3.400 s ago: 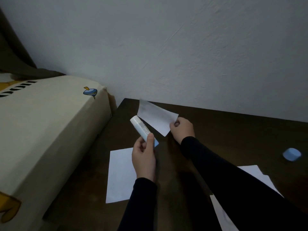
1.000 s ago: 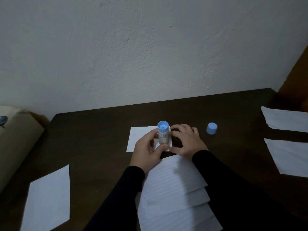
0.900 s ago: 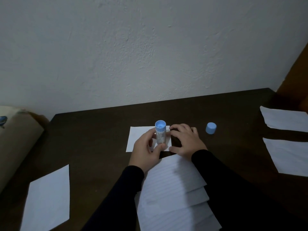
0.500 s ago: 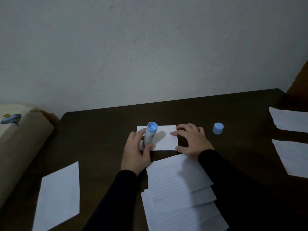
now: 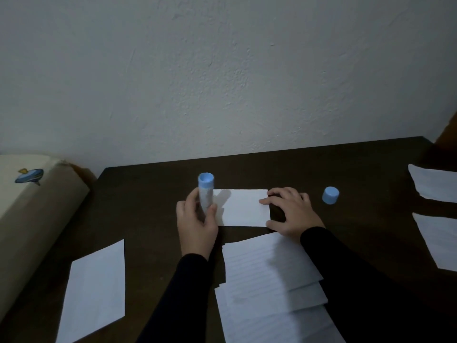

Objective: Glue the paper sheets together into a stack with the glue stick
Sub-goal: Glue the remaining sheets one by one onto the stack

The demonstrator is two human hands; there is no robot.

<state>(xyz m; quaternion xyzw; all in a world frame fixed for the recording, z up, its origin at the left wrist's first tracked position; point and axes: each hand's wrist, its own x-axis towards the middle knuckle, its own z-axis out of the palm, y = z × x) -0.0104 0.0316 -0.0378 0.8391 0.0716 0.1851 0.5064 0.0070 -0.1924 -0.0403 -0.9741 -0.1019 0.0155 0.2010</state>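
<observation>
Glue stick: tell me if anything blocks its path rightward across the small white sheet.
Nothing visible does. The blue-ended glue stick, gripped by the left hand, stands at the small white paper sheet's left edge; the right hand presses only the right edge.

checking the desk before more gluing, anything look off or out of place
The blue cap sits loose on the table, right of the right hand, while the left hand holds the glue stick. The lined sheets lie fanned, not squared.

wall [image 5: 222,70] – white, textured | table [image 5: 148,194] – dark wood | light: dim
</observation>
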